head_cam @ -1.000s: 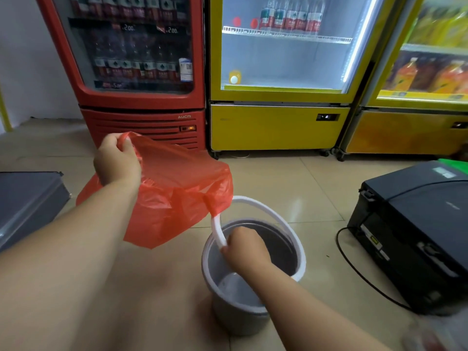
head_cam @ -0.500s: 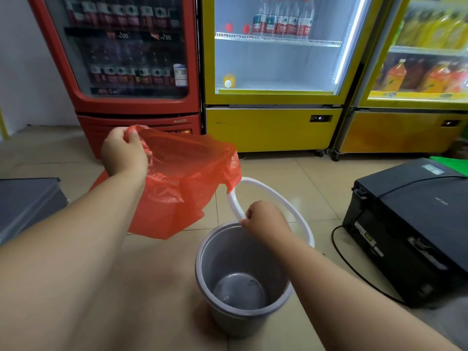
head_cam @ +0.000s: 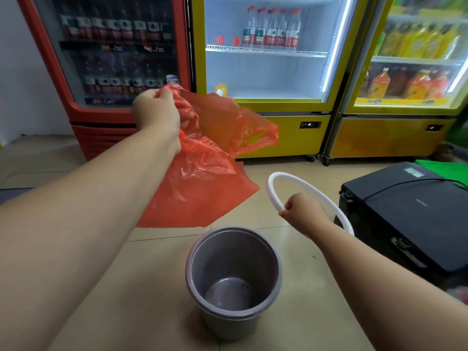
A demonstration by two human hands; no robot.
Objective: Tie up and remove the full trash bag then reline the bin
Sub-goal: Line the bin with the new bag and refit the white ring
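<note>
Risk is judged to lie in the red bag (head_cam: 202, 178), bunched in the fist of the left hand (head_cam: 157, 110) above and left of the empty grey bin (head_cam: 228, 328) on the floor (head_cam: 152, 300), its mouth not yet opened. The white ring (head_cam: 272, 196) is pinched in the curled right hand (head_cam: 304, 211), off the bin; with both hands occupied, the bag could be seated crooked or the bin tipped.

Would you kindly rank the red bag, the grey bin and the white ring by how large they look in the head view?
1. Red bag, gripped by the left hand: largest.
2. Grey bin on the floor.
3. White ring, held by the right hand: smallest, though partly hidden behind that hand.
</note>
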